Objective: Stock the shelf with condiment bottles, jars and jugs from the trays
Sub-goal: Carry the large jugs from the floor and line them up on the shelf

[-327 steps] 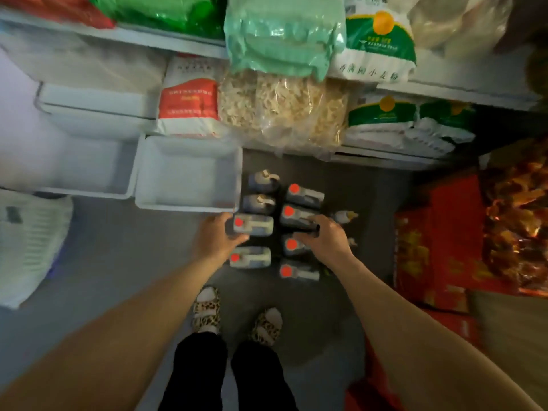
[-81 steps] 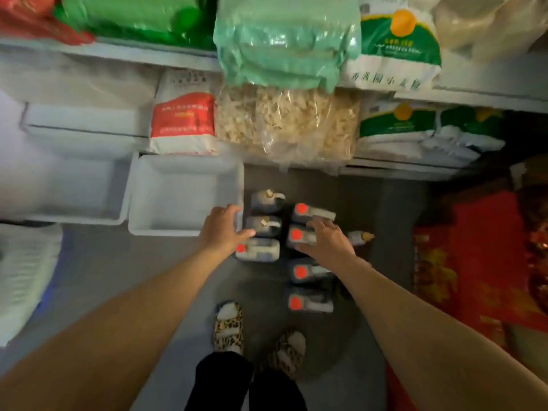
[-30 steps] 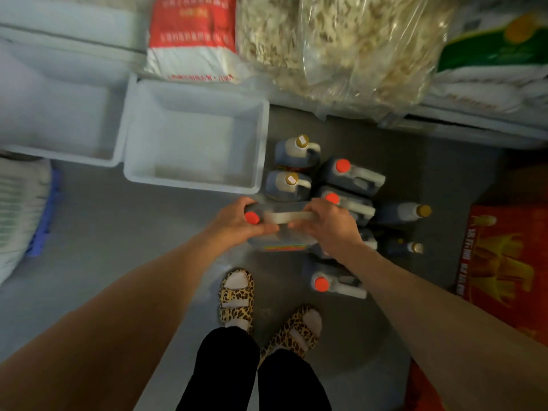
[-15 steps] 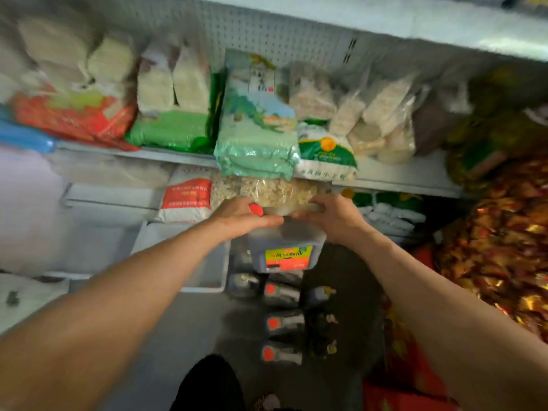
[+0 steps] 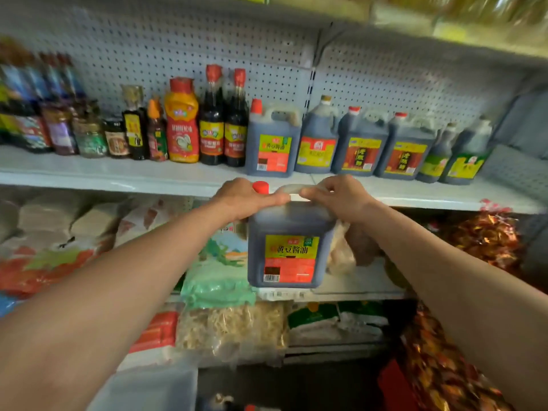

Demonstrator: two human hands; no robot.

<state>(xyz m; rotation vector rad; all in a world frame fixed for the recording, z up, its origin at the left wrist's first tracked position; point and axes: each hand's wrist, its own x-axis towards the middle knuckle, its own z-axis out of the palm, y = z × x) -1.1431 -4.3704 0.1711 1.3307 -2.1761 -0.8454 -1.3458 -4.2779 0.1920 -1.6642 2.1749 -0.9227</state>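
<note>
Both hands, left (image 5: 243, 200) and right (image 5: 338, 197), grip the soy sauce jug (image 5: 289, 247) upright just below the condiment shelf (image 5: 118, 176).

soft, even indoor light falls from above, leaving the lower shelves dim, while motion blur smears the bottles (image 5: 35, 114) at far left and the top right corner, and wide-angle distortion bows the shelf edge (image 5: 118, 179) outward.

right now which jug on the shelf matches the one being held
The leftmost jug in the row, directly above the held jug: same red cap and yellow-over-red label. The other jugs' labels differ.
</note>
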